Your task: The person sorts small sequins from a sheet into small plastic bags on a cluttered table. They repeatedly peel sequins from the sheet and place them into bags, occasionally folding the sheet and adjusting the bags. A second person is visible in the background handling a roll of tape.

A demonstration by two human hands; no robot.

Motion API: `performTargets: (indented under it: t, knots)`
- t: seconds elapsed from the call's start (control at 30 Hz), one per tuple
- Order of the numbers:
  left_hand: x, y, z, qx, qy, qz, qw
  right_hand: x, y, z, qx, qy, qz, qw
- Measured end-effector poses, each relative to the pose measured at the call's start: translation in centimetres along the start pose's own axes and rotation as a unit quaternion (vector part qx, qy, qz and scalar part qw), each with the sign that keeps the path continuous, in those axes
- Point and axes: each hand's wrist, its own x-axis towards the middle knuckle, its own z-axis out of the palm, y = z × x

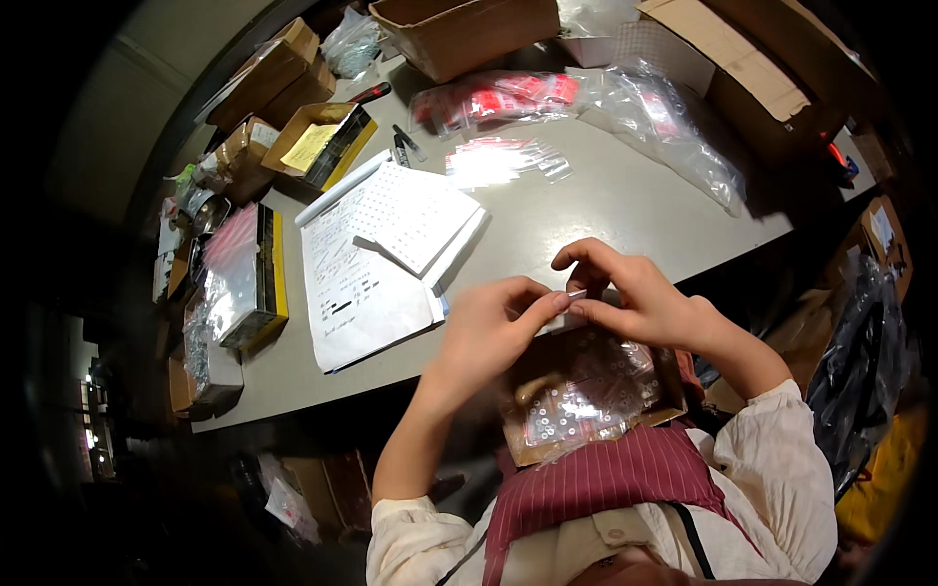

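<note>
Above the front edge of the table, my left hand (491,324) and my right hand (647,301) meet fingertip to fingertip. Both pinch a small whitish piece (576,295), perhaps a label or the edge of a small bag; the fingers cover most of it. Just below them, a cardboard box (532,453) rests against my apron. Inside it lie clear plastic bags (586,410) with many small round white pieces.
A notepad with loose printed sheets (415,215) lies to the left, pens (405,145) beyond it. Flat clear bags (503,161) and red-and-clear packs (498,98) sit farther back. Boxes, including one of plastic bags (259,273), line the left side; a large carton (469,34) stands behind.
</note>
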Motion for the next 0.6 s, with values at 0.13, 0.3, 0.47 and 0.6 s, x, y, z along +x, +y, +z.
performTargets:
  t: [0.13,0.3,0.47,0.6]
  knots:
    - [0.3,-1.2,0.6,-0.175,-0.046,-0.035,0.983,0.1,-0.2,0.6,-0.040,0.042,-0.046,0.997]
    - [0.4,-2.1,2.1,-0.277,0.011,-0.028,0.960,0.5,0.0,1.1,-0.224,0.173,-0.172,0.944]
    - [0.1,-1.3,3.3,-0.306,0.058,0.018,0.950,-0.1,-0.5,1.7,-0.321,0.173,-0.186,0.912]
    - [0.1,-0.8,3.4,-0.307,0.062,0.026,0.949,-0.1,0.0,1.8,-0.349,0.186,-0.198,0.897]
